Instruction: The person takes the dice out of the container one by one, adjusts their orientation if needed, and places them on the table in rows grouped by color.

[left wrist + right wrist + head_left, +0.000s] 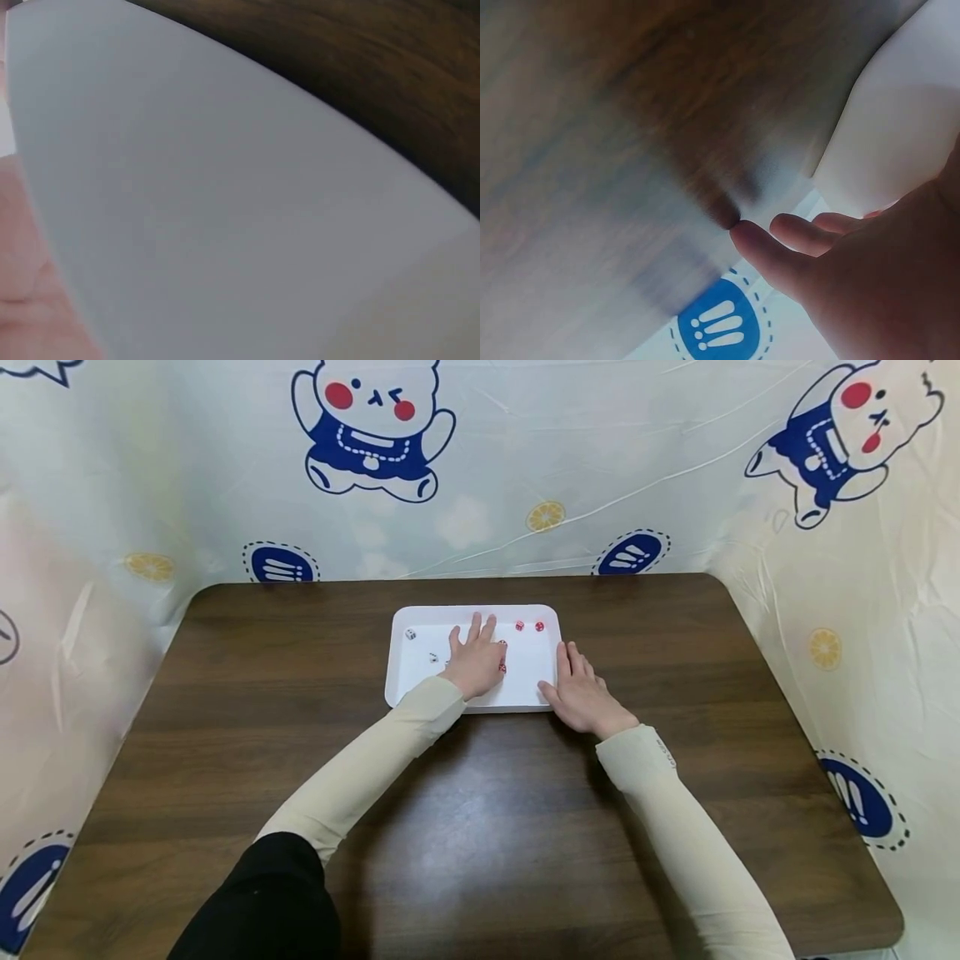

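Note:
A shallow white tray [423, 685] lies near the table's far edge. Over its middle, my left hand [474, 667] has several fingers fanned out and one bent beside a red die [502, 668]; I cannot tell whether it pinches that die. Two more red dice [539, 627] lie at the tray's far right, and clear dice [410, 633] on its left part. My right hand [585, 697] rests along the tray's right rim, fingers straight, thumb toward the front corner. A blurred pale surface fills most of the left wrist view, with skin of the left hand [30, 262] at its edge.
The dark wooden table [480, 835] has rounded corners and extends around the tray. Behind it and at both sides hangs a pale curtain [495, 460] printed with cartoon bears and lemon slices. The pale sleeves [360, 768] reach in from the front.

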The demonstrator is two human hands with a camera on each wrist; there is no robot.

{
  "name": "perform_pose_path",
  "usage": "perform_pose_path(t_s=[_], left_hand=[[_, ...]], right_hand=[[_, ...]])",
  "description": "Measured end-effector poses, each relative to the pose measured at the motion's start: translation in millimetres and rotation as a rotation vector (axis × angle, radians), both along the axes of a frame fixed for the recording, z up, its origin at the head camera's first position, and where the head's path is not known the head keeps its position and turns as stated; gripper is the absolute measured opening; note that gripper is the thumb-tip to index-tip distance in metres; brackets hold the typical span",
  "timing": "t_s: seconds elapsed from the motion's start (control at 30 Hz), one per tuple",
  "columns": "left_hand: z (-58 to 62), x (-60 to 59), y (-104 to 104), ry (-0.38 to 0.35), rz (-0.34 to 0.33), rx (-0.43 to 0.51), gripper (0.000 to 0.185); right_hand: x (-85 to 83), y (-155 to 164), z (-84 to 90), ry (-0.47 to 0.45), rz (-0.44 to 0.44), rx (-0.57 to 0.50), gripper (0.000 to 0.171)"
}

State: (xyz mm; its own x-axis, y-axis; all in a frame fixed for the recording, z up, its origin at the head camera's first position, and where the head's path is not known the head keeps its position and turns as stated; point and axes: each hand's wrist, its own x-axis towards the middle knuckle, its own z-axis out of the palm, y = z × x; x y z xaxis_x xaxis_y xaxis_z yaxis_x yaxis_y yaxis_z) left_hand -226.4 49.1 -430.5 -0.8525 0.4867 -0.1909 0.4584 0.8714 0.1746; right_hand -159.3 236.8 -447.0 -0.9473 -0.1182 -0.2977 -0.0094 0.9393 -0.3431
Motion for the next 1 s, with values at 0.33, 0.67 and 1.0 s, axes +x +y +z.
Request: perform_pose_path(t_s=[0.33, 0.67, 1.0], left_hand=[[7.9, 5.0, -13, 0.018, -0.075, 0.069, 0.012], [17.0, 12.0, -28, 0.035, -0.113, 0.099, 0.009], [25.8, 22.2, -38, 0.048, -0.149, 0.131, 0.01]], right_hand=[[0.0, 0, 0.5, -0.006, -0.002, -0.007, 0.081], [0.3, 0, 0.9, -0.004, 0.0, -0.006, 0.082], [1.2, 0, 2.4, 0.001, 0.009, -0.014, 0.081]])
